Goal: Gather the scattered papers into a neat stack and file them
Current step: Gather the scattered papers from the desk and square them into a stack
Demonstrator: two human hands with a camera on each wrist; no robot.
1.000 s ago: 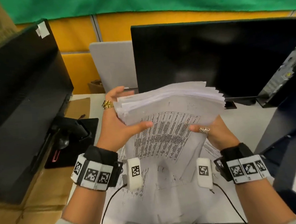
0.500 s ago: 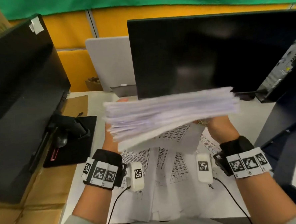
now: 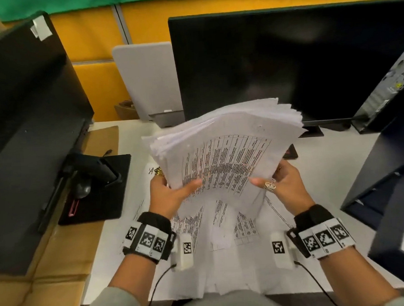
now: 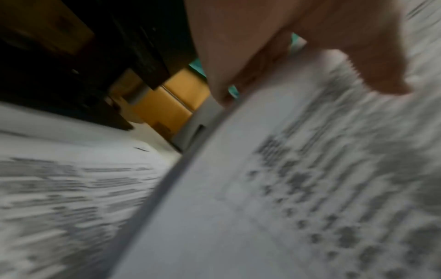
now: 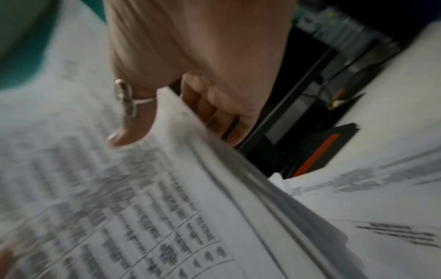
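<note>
A thick stack of printed papers (image 3: 227, 156) stands tilted above the desk, its printed face toward me and its top edges fanned unevenly. My left hand (image 3: 172, 190) grips its left side, thumb on the front and fingers behind. My right hand (image 3: 278, 183) grips the right side the same way, a ring on its thumb. The wrist views, both blurred, show the stack (image 4: 310, 179) under my left thumb, and the stack (image 5: 143, 188) pinched between my right thumb and fingers. More printed sheets (image 3: 226, 257) lie spread flat on the white desk (image 3: 327, 168) beneath.
A large black monitor (image 3: 285, 62) stands right behind the stack. Another black monitor (image 3: 21, 116) is at the left, with a black mouse pad (image 3: 99, 194) and a mouse beside it. A dark shelf unit (image 3: 391, 176) and computer case crowd the right. Cardboard lies at lower left.
The stack went from tilted up to nearly flat and is tilted up again, printed face toward me. Both hands kept their hold on its sides.
</note>
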